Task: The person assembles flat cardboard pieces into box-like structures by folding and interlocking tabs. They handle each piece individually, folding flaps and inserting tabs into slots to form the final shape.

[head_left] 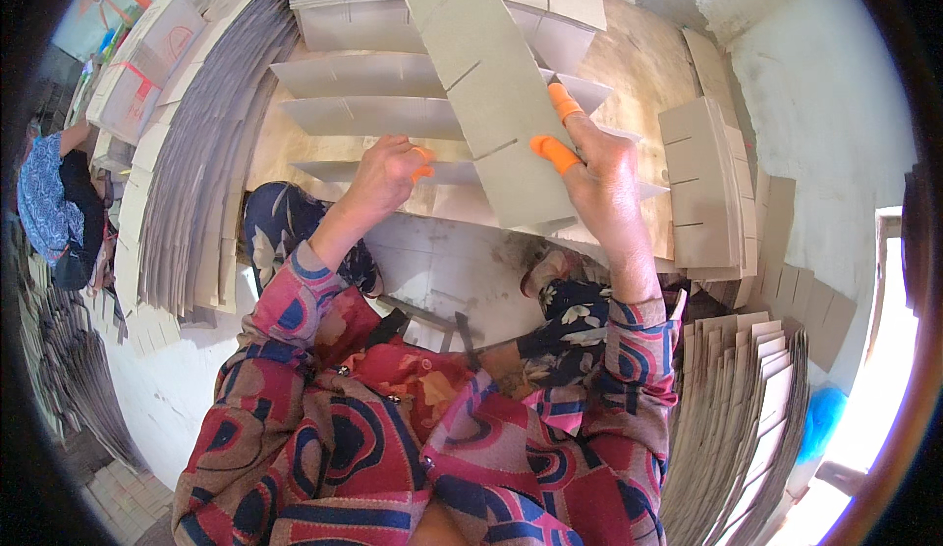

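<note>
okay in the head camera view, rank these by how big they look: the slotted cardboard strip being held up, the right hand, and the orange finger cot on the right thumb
1. Slotted cardboard strip, clearly the largest as it looks here.
2. Right hand, whose grip holds the strip's edge.
3. Orange finger cot on the thumb, smallest.

The strip is raised toward the camera, which may enlarge it.

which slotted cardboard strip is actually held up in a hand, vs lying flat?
The long slotted cardboard strip running diagonally across the others, gripped by the right hand. The other strips lie in parallel rows beneath it; the left hand rests on one.
</note>
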Action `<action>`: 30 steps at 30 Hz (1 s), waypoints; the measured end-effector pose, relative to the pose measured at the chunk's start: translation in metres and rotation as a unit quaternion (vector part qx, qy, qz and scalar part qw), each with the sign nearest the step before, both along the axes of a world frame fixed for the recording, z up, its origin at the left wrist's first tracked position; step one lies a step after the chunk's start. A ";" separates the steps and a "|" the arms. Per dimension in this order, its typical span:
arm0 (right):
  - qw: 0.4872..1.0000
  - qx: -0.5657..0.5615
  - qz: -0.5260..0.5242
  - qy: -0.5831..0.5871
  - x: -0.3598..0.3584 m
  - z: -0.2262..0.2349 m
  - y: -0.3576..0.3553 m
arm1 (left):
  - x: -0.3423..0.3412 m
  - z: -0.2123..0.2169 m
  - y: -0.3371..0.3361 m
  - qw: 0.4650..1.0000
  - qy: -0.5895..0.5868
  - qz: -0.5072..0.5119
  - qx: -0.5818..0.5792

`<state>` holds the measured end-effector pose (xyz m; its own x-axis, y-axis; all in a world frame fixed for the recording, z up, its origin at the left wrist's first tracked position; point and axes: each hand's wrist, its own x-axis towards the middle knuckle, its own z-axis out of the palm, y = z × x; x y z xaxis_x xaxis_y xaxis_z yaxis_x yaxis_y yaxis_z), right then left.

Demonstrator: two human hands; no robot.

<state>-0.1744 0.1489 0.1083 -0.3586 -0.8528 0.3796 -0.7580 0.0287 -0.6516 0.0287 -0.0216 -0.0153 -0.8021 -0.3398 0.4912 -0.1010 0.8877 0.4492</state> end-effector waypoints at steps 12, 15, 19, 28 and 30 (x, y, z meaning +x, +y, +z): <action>0.998 0.045 0.042 -0.016 0.016 0.006 -0.029 | -0.004 0.004 0.000 1.000 0.017 -0.006 -0.001; 0.998 0.024 0.053 -0.004 0.012 0.003 -0.029 | -0.005 0.005 0.000 1.000 0.005 -0.003 0.006; 0.998 0.050 0.037 -0.008 0.011 -0.008 -0.033 | -0.004 0.002 -0.002 1.000 0.001 -0.005 0.009; 0.995 0.079 0.056 0.000 0.020 0.005 -0.036 | -0.006 0.000 -0.003 1.000 -0.004 0.003 0.013; 0.995 0.065 0.073 0.001 0.018 -0.004 -0.037 | -0.006 0.000 -0.002 1.000 -0.008 0.004 0.018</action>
<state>-0.1562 0.1122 0.1045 -0.2267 -0.9380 0.2624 -0.7615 0.0027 -0.6482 0.0223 -0.0240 -0.0155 -0.8066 -0.3639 0.4658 -0.1163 0.8703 0.4785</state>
